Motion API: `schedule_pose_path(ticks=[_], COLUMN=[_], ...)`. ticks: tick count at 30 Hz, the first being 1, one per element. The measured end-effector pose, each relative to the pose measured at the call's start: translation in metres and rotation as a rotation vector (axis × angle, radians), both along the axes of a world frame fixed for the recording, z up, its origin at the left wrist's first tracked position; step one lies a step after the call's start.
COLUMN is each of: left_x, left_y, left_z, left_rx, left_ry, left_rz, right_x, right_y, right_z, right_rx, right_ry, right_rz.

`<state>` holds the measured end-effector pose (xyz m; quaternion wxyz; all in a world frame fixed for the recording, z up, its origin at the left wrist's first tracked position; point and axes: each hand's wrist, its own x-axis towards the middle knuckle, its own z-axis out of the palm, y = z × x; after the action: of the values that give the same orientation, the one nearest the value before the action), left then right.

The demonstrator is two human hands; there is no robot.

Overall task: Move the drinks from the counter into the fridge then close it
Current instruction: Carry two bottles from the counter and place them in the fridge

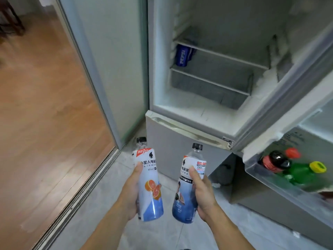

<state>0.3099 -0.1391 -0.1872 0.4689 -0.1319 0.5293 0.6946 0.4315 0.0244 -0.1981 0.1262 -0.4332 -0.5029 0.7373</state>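
Before open fridge point(198, 109), each hand gripping a bottle, left hand point(129, 193), right hand point(201, 192), door shelf point(266, 175) holding three bottles

You've got just one cam, worn on your head, so no 2nd view shares anything w/ it. It looks forward & down from standing height. Your left hand point(130, 193) & right hand point(202, 193) sit close, low in the middle. The open fridge point(183, 105) is near, straight ahead & a bit to the right, w/ its door point(288, 204) swung out at the right edge. The wood floor point(45, 114) fills the left side, seen from above. It's a wide lens, so straight edges bend near the sides.
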Motion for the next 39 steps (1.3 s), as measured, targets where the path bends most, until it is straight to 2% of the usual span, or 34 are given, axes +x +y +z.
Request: schedule_pose_path(ticks=[4, 9, 13, 19, 23, 27, 33, 39], left_x=[-0.055, -0.116, -0.165, -0.213, -0.245, -0.281, -0.31, -0.326], left_y=[0.035, 0.098, 0.152, 0.232, 0.27, 0.301, 0.319, 0.338], left_z=[0.011, 0.022, 0.033, 0.046, 0.046, 0.05, 0.037, 0.032], left_rx=[0.022, 0.025, -0.009, -0.147, -0.196, -0.252, -0.318, -0.306], left_ry=[0.089, 0.344, 0.564, 0.857, 0.993, 1.033, 0.941, 0.918], left_rz=[-0.157, -0.241, -0.307, -0.259, -0.374, -0.468, -0.513, -0.691], right_x=[-0.023, -0.055, -0.103, -0.172, -0.206, -0.237, -0.267, -0.274], right_y=[0.014, 0.057, 0.112, 0.177, 0.213, 0.249, 0.273, 0.281], right_z=[0.012, 0.017, 0.027, 0.049, 0.053, 0.054, 0.044, 0.033], right_rx=[0.041, 0.233, 0.373, 0.548, 0.625, 0.59, 0.548, 0.555], right_ry=[0.038, 0.0, -0.026, -0.093, -0.108, -0.105, -0.1, -0.198], right_rz=[-0.141, -0.266, -0.29, -0.299, -0.354, -0.37, -0.398, -0.371])
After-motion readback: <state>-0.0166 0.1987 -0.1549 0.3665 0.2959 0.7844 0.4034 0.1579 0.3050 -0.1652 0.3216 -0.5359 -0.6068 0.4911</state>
